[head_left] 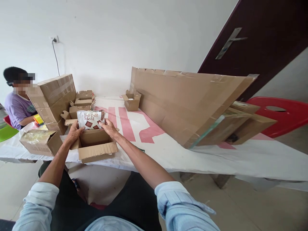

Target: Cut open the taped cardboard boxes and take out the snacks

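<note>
My left hand [74, 131] and my right hand [109, 127] grip the two sides of a white food pouch [90, 119] printed "Su-per Meal", with dark brown pieces pictured on it. More than one layer shows at its left edge, so it may be a small stack. The pouch is held upright at the far side of an open cardboard box [97, 151], whose near flap is folded outward. What I see of the box's inside is bare cardboard. Both hands are closed on the pouch edges.
A taped carton [40, 142] lies to the left, before stacked cartons [54, 96]. Open small boxes [84, 96] stand behind. Another small box [132, 100] sits by a large cardboard panel [185, 102]. A person [18, 106] sits at far left; a red chair [281, 112] stands right.
</note>
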Demonstrator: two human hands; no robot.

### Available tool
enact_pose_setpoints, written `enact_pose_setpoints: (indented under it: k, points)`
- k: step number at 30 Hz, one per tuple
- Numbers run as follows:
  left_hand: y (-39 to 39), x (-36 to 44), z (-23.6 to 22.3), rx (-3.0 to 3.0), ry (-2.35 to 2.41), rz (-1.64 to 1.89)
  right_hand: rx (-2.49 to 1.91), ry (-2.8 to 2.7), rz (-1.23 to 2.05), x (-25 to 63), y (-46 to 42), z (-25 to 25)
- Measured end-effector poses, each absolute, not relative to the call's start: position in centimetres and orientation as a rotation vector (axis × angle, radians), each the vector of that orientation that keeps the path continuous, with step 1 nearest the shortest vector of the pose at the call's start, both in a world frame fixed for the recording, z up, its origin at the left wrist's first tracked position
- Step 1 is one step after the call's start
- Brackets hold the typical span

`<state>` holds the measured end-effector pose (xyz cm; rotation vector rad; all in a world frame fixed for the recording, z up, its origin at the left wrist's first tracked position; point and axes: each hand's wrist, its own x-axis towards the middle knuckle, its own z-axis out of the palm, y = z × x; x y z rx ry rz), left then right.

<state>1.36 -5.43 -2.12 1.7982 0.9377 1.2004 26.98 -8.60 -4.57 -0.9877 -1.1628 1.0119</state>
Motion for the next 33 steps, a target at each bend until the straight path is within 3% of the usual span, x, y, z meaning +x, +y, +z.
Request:
enact_pose_setpoints:
  k: [10,14,20,33]
  points:
    - [-7.0,0.2,-1.0,1.994,1.021,1.178,-0.844,-1.116,0.961,29.5,-10.7,-3.0]
    - [-8.7,-1.6,-2.8,2.168,1.206,0.999,-0.776,-1.01,0.87,32.5,-10.6,-3.0]
    - [-11.7,-0.1,-4.7,2.196,1.059,0.739,-0.767,-0.896,0.798,36.0,-9.8,-4.2]
    - [-8.6,-2.2,-3.0,2.04,1.342,0.962,-0.846,-0.775,0.904,36.8,-9.7,-8.8]
